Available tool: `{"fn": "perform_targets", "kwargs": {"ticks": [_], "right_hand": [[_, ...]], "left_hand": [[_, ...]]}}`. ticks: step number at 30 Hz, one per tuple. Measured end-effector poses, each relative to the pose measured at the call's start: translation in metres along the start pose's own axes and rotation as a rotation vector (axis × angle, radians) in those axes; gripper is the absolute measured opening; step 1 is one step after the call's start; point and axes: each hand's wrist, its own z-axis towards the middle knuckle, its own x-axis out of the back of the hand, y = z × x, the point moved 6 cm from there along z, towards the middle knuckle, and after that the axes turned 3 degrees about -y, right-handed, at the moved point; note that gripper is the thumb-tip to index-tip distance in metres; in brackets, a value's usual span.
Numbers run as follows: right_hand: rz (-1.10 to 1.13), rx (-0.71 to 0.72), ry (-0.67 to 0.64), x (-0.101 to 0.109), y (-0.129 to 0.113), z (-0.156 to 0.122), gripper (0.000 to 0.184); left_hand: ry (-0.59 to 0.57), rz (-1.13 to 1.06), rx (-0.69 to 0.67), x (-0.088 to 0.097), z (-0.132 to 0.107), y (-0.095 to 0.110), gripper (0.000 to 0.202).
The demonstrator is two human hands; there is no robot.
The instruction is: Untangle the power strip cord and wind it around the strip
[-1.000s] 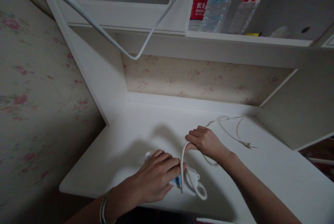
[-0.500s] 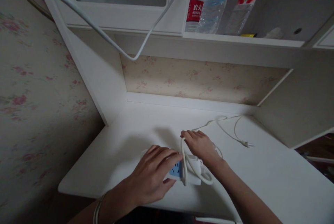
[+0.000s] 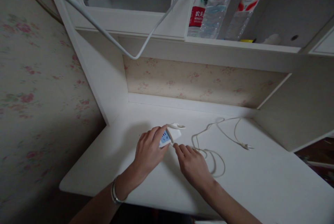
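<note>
My left hand [image 3: 150, 147] grips a white power strip [image 3: 174, 134] with a blue socket face, fingers over its far side and thumb at the near edge. A loop of cord passes behind the strip's right end. Just right of it, my right hand [image 3: 191, 161] pinches the white cord [image 3: 220, 159] close to the strip's near edge. From there the cord runs right in loose coils over the white desk [image 3: 125, 182]. Its far end carries a plug [image 3: 245, 146], lying on the desk to the right.
Several plastic bottles [image 3: 215, 11] stand on the shelf above the desk. A thick white cable [image 3: 104, 37] hangs in front of the cabinet at upper left. White side panels and a floral-papered back wall [image 3: 193, 77] enclose the desk.
The power strip has moved up and left with my left hand. My right hand has come down toward me with the cord, and loops once bunched at the strip now lie on the desk.
</note>
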Motion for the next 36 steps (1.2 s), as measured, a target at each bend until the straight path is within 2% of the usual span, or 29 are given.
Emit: {"fn": "perform_targets", "kwargs": {"ticks": [4,7,13,17,20,24,27,30,33,36], "right_hand": [[-0.004,0.018,0.021,0.003,-0.004,-0.003,0.033],[-0.016,0.038,0.034,0.006,-0.002,-0.002,0.025],[-0.067,0.154,0.086,0.022,0.012,0.002,0.007],[-0.099,0.309,0.138,0.026,0.004,0.001,0.011],[-0.112,0.443,0.166,0.024,-0.003,-0.001,0.012],[-0.129,0.536,0.139,0.032,0.007,0.001,0.013],[-0.142,0.467,0.092,0.044,0.028,0.01,0.013],[-0.095,0.34,0.104,0.049,0.049,0.022,0.016],[-0.001,0.18,0.135,0.038,0.066,0.033,0.03],[0.134,0.025,0.132,0.019,0.074,0.04,0.034]], "left_hand": [[-0.055,0.034,0.093,-0.009,0.003,-0.002,0.05],[-0.106,0.046,0.1,-0.017,0.003,-0.003,0.055],[-0.201,0.034,0.022,-0.031,-0.003,-0.004,0.058],[-0.238,0.113,0.006,-0.034,-0.007,0.003,0.058],[-0.266,0.174,-0.059,-0.034,-0.009,0.012,0.053],[-0.308,0.19,-0.173,-0.036,-0.016,0.02,0.046],[-0.357,0.149,-0.244,-0.036,-0.023,0.025,0.045],[-0.423,0.065,-0.321,-0.031,-0.029,0.034,0.051],[-0.485,-0.019,-0.412,-0.021,-0.033,0.048,0.047],[-0.523,-0.101,-0.467,-0.01,-0.035,0.06,0.037]]}}
